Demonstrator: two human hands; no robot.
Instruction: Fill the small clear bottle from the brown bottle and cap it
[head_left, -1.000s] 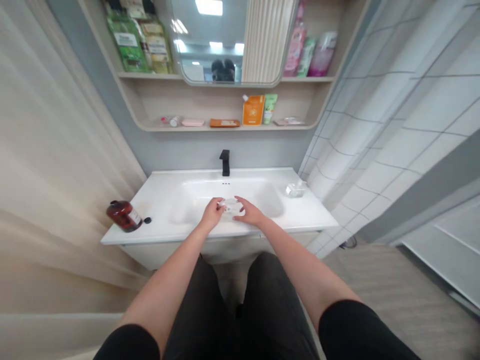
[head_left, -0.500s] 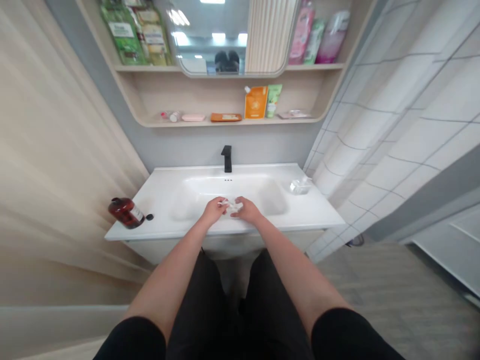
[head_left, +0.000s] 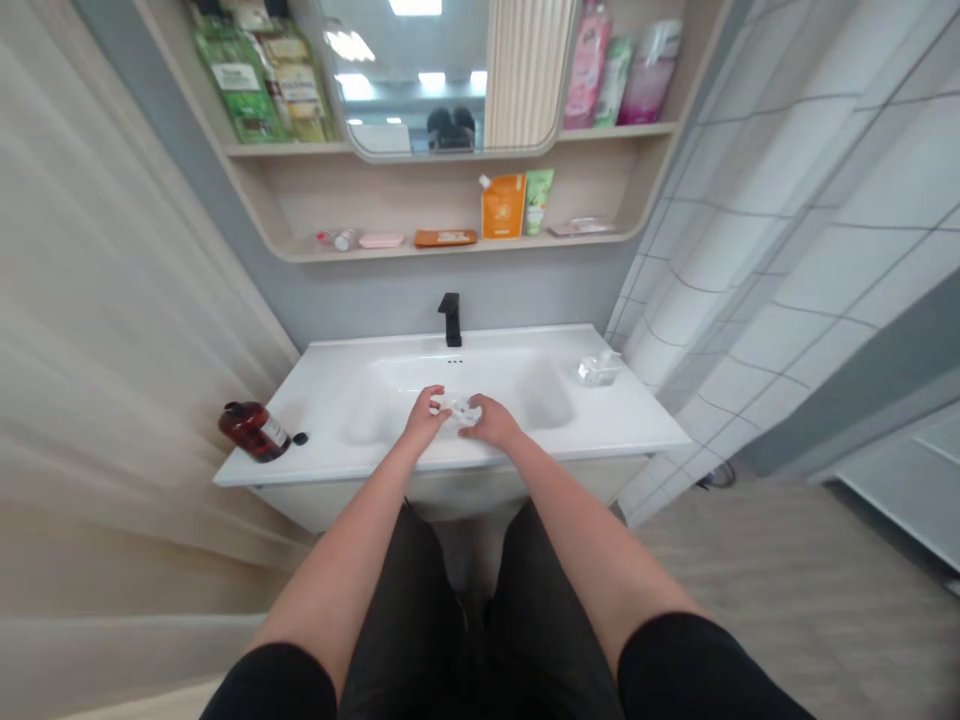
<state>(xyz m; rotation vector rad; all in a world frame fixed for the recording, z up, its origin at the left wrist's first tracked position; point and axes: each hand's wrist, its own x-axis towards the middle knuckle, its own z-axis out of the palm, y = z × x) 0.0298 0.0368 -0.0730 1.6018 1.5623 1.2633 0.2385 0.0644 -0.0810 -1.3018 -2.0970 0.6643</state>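
Over the front part of the white sink (head_left: 360, 395), a small clear object (head_left: 465, 411) is between my two hands; its exact shape is too small to make out. My right hand (head_left: 491, 422) grips it from the right with curled fingers. My left hand (head_left: 426, 418) is just to its left, fingers apart and curved, the thumb near or touching its edge. Behind my hands stands the black faucet (head_left: 451, 318).
A brown bottle (head_left: 255, 431) and a small black cap (head_left: 301, 438) are on the counter's left. At the right is a clear dispenser bottle (head_left: 598, 370). Above hangs a shelf (head_left: 300, 250) with an orange pouch (head_left: 502, 206), tubes and several bottles.
My left hand's fingers have spread apart from the clear object, while my right hand keeps its hold. The view has shifted slightly.
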